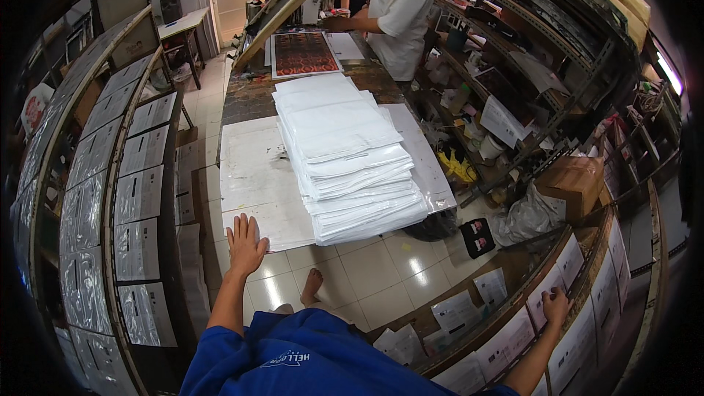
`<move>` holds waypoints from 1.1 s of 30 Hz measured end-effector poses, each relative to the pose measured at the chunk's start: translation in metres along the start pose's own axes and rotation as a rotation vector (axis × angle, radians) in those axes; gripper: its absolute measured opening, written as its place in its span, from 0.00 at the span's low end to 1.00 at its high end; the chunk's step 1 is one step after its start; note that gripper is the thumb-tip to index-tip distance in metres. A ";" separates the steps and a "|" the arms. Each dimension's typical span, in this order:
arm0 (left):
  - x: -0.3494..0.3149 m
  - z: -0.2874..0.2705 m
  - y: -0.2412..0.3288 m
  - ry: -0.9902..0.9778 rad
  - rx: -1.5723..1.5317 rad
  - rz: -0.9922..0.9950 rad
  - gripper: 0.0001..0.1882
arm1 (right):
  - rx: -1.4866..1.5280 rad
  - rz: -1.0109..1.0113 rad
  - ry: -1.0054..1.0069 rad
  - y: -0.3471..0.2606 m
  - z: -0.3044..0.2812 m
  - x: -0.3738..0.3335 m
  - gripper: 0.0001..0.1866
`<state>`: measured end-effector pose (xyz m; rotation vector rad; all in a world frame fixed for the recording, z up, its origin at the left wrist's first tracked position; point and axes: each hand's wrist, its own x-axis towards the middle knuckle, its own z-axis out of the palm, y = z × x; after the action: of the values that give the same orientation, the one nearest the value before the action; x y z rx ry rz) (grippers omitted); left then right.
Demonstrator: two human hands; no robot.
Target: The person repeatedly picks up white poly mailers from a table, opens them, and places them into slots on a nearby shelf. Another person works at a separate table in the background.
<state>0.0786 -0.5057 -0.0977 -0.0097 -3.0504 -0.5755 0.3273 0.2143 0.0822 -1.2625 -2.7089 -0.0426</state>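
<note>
My left hand (247,243) lies flat with fingers spread on the near left corner of a white, stained board (253,169) on the table. Beside it on the board rises a tall, leaning stack of white plastic bags (345,132), some with a slot handle. Out to the right, my right hand (557,306) is at the upper edge of a slanted rack, next to flat white printed sheets or bags (576,258). Its fingers are curled; whatever they may hold is too small to make out.
Across the table a person in a white shirt (402,18) holds up a framed screen (282,18) over a dark red printed sheet (304,54). Racks of printed sheets (139,191) stand left. Shelves (524,44), a cardboard box (576,183) and a black pouch (478,237) are right.
</note>
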 end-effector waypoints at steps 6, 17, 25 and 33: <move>-0.001 -0.002 0.002 -0.004 -0.011 -0.005 0.37 | 0.011 -0.006 -0.007 0.001 0.001 0.001 0.20; 0.000 -0.001 0.002 -0.006 -0.008 -0.008 0.37 | 0.001 0.000 0.008 -0.001 0.000 0.000 0.20; 0.000 0.000 0.001 0.007 -0.024 0.006 0.37 | 0.012 -0.001 -0.002 -0.002 -0.002 0.000 0.20; 0.000 0.001 -0.001 -0.013 0.004 -0.006 0.38 | 0.003 -0.012 -0.003 -0.002 -0.002 0.000 0.20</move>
<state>0.0784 -0.5061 -0.0990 -0.0050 -3.0651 -0.5721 0.3261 0.2134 0.0839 -1.2470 -2.7178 -0.0377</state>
